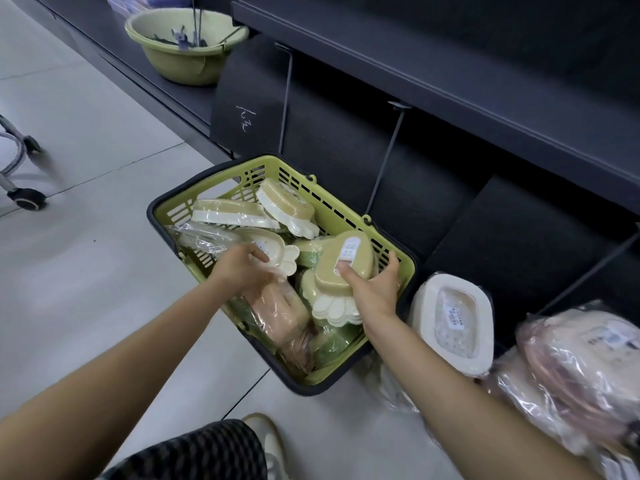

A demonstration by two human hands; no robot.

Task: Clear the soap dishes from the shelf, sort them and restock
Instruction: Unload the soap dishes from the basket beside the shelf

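Far left on the tiled floor (86, 140): the caster wheel (27, 198) and bent metal tubing of some cart. Further back, on the lowest dark shelf (194, 98): a pale green basin (183, 46) with thin rods lying in it. Centre, on the floor against the shelving: a green shopping basket (349, 216) with a dark rim, heaped with plastic-wrapped soap dishes (235, 213), cream and tan on top, pink and green ones deeper down. Left hand (242, 271) reaching into the near left part of the basket, fingers curled down onto a cream flower-edged soap dish (277, 247) and the clear wrap beside it; cannot tell whether that grip is truly clamped on the dish or only resting there. Right hand (375, 285) at the basket's right side, grip clamped on a tan soap dish (343, 268) bearing a white label, thumb pressed on its flat underside, fingers wrapped round its far edge, cream scalloped rims stacked just below. Right of the basket, on the floor: a cream oval dish (450, 320) with a price sticker, leaning upright. Far right: a pile of pinkish wrapped dishes (581, 355). Bottom edge: a checked trouser knee (207, 452) and a pale shoe (270, 441).
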